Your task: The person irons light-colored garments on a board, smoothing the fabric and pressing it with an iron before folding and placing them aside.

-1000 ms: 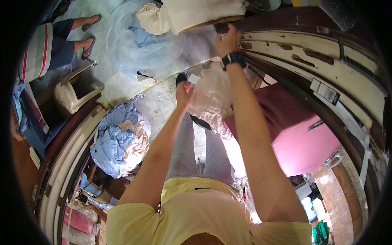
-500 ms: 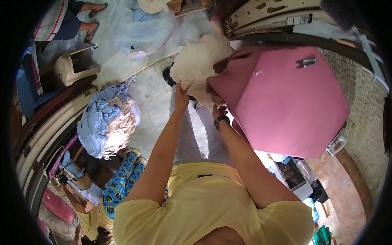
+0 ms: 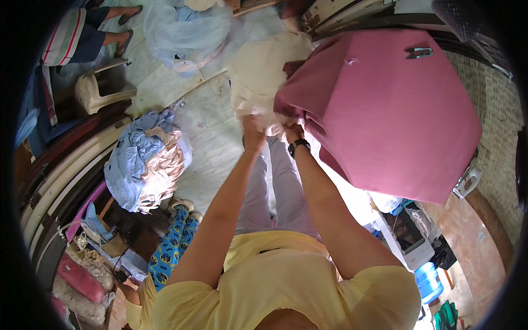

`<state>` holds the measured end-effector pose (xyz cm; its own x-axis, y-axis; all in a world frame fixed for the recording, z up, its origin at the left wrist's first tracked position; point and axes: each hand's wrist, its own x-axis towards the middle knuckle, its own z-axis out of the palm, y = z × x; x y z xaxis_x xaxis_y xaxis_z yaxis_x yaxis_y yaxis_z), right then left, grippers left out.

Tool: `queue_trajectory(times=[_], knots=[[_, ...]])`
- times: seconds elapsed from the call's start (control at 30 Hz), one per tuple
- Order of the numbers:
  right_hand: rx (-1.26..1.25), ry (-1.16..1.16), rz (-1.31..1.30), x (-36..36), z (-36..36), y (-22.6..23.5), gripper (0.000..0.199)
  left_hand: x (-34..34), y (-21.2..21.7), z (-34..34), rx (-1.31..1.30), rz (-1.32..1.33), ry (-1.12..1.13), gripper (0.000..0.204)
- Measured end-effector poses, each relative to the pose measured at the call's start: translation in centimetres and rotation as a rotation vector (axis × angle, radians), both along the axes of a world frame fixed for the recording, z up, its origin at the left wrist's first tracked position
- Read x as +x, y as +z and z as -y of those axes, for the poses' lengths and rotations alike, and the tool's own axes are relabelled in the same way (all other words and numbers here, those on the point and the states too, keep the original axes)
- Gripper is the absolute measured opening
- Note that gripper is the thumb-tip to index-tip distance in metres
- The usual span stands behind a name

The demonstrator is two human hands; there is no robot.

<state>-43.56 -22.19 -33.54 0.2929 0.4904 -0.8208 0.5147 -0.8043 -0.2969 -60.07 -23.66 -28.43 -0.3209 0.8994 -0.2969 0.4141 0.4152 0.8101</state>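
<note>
A cream piece of fabric (image 3: 261, 71) hangs spread out in front of me, beside the pink-covered table. My left hand (image 3: 253, 133) is closed on its near left edge, its fingertips slightly blurred. With a dark watch on the wrist, my right hand (image 3: 294, 133) is closed on the near right edge, close to the drooping pink cloth (image 3: 407, 121). Folds of fabric hide some of the right fingertips. On the far part of the pink cloth lie small thread snips (image 3: 419, 53) and a bit of loose thread (image 3: 351, 61).
A bundle of blue and peach fabric (image 3: 148, 162) sits on the floor at left. Beyond it is a beige plastic stool (image 3: 91, 93). Translucent plastic sheeting (image 3: 187, 36) lies farther off, near a person's legs (image 3: 113, 38). Another person in patterned blue trousers (image 3: 170, 247) is at lower left.
Both hands have drawn closer together on the cream fabric, the left moving right and slightly nearer. The view has shifted, so the pink-covered table appears higher and farther right.
</note>
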Motion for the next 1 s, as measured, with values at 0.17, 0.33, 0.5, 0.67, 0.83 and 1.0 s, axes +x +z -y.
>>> queue_trajectory(times=[0.17,0.33,0.5,0.67,0.83,1.0], knots=[[0.084,0.014,-0.176,1.5,2.7,-3.9,0.027,5.2,-4.0,-0.3,0.105,-0.210,-0.235,0.027],[0.405,-0.064,-0.062,0.0,3.8,-2.4,0.021,-1.2,-4.8,-0.2,-0.078,0.093,-0.252,0.004],[0.305,-0.075,-0.131,-0.5,4.8,-1.4,0.056,-3.0,-0.7,-1.2,0.032,0.735,0.241,0.013],[0.260,0.000,-0.201,-0.8,5.1,4.1,0.069,-8.0,12.5,1.3,-0.056,0.464,-0.033,0.010],[0.300,0.175,-0.167,-3.8,5.5,13.0,0.105,-12.3,27.7,5.0,0.140,0.434,0.072,0.024],[1.040,0.708,-0.604,-10.1,7.6,27.2,0.094,-11.5,42.5,8.4,-0.200,0.681,-0.405,0.029]])
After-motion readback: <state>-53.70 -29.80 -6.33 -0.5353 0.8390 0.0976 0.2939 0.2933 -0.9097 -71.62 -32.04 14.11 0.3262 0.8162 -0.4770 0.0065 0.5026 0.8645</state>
